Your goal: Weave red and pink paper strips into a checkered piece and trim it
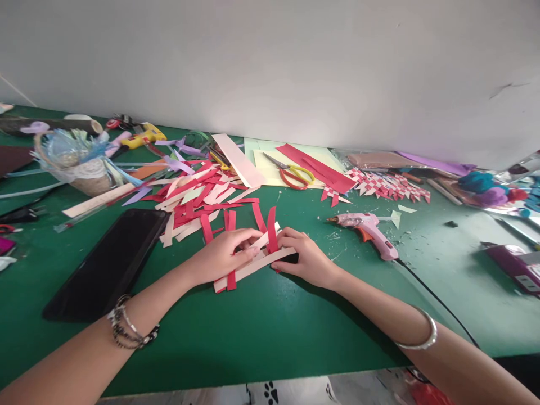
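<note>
Over the green tabletop (261, 337), my left hand (225, 254) pinches cream and red paper strips that cross each other. My right hand (306, 256) grips the same strips from the other side, thumb below and fingers above. One cream paper strip (257, 264) runs slantwise between both hands. A red paper strip (273, 230) sticks up beside my right fingers, and another red strip (232, 280) hangs across the cream one under my left hand. My palms hide part of the crossing. Behind the hands lies a heap of loose red and cream strips (202, 194).
A pink glue gun (371, 228) with a black cord lies right. Scissors (295, 171) rest on pale paper sheets at the back, beside red-and-white woven pieces (388, 184). Left are a black phone (107, 264), a basket (90, 177) and a yellow glue gun (145, 135).
</note>
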Demonstrator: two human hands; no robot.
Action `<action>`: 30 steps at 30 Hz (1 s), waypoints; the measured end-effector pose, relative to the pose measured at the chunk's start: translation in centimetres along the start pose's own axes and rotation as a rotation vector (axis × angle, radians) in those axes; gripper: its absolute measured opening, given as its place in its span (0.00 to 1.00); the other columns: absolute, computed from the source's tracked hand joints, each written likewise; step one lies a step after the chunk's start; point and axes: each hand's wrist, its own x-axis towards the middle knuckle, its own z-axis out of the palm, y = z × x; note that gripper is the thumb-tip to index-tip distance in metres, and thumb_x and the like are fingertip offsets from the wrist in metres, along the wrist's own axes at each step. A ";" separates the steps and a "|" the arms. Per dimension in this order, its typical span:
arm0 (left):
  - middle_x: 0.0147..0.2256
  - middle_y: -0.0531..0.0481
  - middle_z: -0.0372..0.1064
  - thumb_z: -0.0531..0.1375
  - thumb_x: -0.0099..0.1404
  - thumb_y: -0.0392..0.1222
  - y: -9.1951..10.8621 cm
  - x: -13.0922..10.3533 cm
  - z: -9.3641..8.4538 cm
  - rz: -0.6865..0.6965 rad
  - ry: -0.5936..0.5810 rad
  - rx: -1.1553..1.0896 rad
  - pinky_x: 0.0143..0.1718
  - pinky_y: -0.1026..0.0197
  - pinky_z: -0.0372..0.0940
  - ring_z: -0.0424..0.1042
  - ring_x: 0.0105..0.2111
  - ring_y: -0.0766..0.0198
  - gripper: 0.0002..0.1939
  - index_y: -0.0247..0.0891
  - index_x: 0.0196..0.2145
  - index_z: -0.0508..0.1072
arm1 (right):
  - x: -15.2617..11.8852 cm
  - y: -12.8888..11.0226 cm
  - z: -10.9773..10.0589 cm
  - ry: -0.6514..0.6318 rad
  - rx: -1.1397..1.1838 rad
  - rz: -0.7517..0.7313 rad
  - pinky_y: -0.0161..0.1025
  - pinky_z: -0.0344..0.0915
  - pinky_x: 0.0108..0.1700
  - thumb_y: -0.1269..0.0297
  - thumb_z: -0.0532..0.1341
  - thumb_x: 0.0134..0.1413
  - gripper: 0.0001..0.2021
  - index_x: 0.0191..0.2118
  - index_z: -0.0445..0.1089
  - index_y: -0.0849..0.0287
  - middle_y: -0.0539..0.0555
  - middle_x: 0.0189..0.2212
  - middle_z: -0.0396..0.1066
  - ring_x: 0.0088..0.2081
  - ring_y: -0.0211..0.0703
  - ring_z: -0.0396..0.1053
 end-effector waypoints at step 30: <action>0.40 0.49 0.64 0.56 0.61 0.45 -0.3 0.3 0.8 0.000 0.164 0.325 0.39 0.55 0.63 0.67 0.38 0.57 0.10 0.40 0.39 0.71 | -0.1 -0.1 0.2 0.020 0.070 -0.035 0.35 0.62 0.34 0.70 0.62 0.47 0.07 0.34 0.63 0.57 0.50 0.33 0.63 0.31 0.36 0.64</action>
